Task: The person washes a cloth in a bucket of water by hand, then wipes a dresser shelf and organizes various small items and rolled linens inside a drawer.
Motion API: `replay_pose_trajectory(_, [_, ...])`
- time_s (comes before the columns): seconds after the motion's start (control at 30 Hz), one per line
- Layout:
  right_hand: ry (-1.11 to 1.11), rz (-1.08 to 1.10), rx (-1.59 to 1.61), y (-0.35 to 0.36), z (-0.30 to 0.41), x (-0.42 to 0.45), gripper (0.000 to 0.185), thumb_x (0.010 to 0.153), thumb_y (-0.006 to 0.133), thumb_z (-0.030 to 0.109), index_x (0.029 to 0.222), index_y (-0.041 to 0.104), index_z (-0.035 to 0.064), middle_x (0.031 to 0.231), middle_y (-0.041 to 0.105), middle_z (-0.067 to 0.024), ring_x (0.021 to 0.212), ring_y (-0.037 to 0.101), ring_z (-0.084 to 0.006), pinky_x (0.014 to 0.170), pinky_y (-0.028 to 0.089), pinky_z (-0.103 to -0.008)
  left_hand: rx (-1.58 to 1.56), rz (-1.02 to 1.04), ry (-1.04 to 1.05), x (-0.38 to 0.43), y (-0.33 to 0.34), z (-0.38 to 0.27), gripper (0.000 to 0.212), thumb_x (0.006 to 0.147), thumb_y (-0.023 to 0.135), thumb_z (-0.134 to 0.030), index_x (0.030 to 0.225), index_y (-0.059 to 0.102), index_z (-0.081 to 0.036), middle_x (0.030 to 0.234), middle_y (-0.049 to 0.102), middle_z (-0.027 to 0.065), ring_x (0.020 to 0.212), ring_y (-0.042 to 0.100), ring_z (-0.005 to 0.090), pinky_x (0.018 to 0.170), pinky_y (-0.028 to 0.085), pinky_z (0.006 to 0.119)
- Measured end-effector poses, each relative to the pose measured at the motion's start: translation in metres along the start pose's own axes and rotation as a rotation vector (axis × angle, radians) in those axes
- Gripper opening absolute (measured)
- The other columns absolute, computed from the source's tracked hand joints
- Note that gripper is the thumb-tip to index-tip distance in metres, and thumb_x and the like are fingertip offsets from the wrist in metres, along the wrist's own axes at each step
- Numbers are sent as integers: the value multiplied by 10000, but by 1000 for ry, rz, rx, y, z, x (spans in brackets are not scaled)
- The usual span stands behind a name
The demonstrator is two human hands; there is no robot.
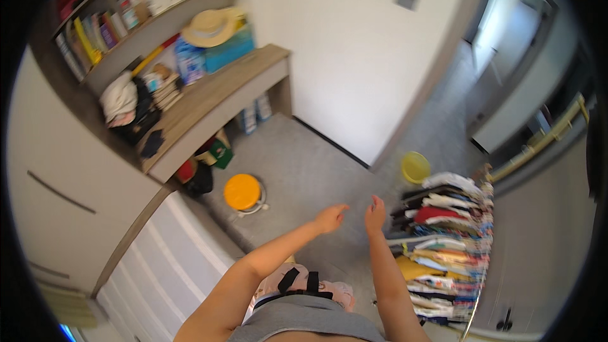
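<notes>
My left hand [331,218] is held out over the grey floor, with a finger stretched forward and nothing visible in it. A short gap away, my right hand [375,214] is raised, its fingers loosely bent and no object showing in it. Closest to the right hand is a rack of hanging clothes [441,247], packed tightly along a rail; the hand appears apart from them. An orange round-topped stool [242,192] stands on the floor to the left of my left hand.
A yellow bin [415,167] stands beyond the clothes, near a doorway. At the left is a bed with a striped cover [166,242]. Along the back runs a wooden desk [223,88] with a straw hat [208,27], bags and books; bags lie beneath it.
</notes>
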State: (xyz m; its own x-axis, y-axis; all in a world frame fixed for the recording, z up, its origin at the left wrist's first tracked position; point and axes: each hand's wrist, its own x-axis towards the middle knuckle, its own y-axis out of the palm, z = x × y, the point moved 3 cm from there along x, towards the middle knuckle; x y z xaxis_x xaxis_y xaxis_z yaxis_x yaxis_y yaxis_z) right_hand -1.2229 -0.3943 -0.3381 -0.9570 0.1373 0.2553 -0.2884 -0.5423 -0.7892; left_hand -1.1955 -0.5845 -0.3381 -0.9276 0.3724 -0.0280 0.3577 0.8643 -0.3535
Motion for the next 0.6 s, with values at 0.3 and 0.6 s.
replay_pose_trajectory(0.3, [-174, 566, 276, 273, 214, 63, 236, 761, 500, 10, 981, 585, 15, 980, 603, -158, 898, 587, -280, 792, 455, -332, 78, -451, -389, -62, -236, 162, 317, 806, 478, -119, 1121, 511, -107, 1046, 568, 135, 889, 572, 296, 752, 462, 381])
replay_pose_trajectory(0.6, [-433, 886, 406, 468, 291, 161, 225, 777, 488, -10, 973, 585, 40, 878, 642, -105, 791, 611, -180, 703, 471, -267, -15, -839, -606, -29, -320, 305, 274, 804, 485, -136, 1065, 547, -82, 999, 591, 156, 899, 572, 320, 763, 460, 389])
